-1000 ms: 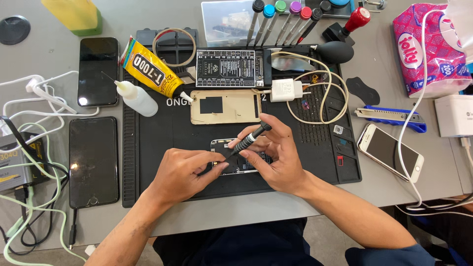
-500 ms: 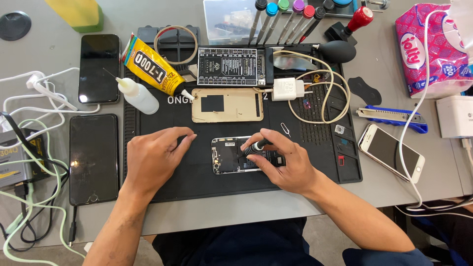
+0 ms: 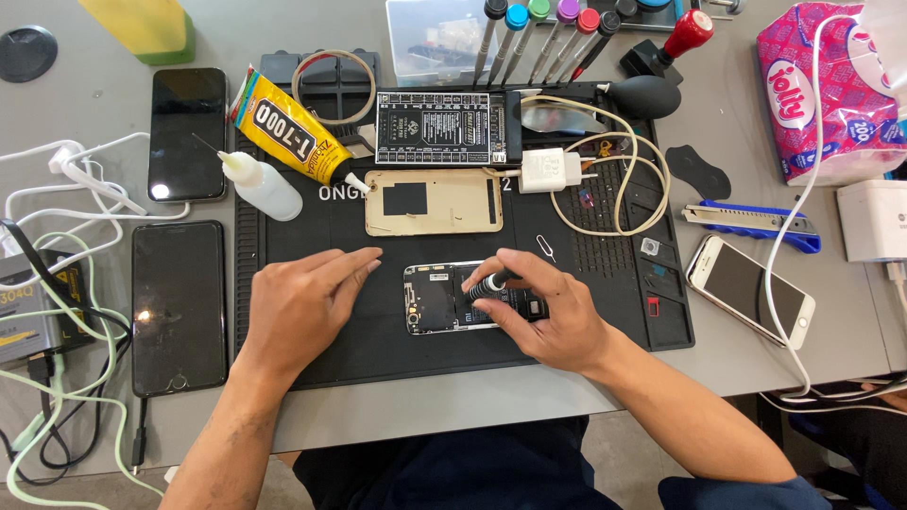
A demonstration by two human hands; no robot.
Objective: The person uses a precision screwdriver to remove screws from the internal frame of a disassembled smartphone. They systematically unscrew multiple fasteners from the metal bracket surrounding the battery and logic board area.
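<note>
An opened phone body (image 3: pixel 436 300) lies on the black work mat (image 3: pixel 331 359), its inner boards showing. My right hand (image 3: pixel 543 316) grips a small black screwdriver (image 3: pixel 485 284) upright, its tip down on the phone's middle. My left hand (image 3: pixel 302 307) rests flat on the mat just left of the phone, fingers spread and holding nothing. A gold phone back panel (image 3: pixel 435 201) lies on the mat behind the phone.
A yellow glue tube (image 3: pixel 291 129), a small white bottle (image 3: pixel 260 184) and a black circuit board (image 3: pixel 439 128) sit at the mat's back. Two dark phones (image 3: pixel 179 304) and cables lie left. A white charger with cable (image 3: pixel 550 171), blue utility knife (image 3: pixel 751 218), white phone (image 3: pixel 749 290) and pink tissue pack (image 3: pixel 820 94) lie right.
My left hand let go of the screwdriver and moved left onto the mat. My right hand turned the screwdriver upright over the phone.
</note>
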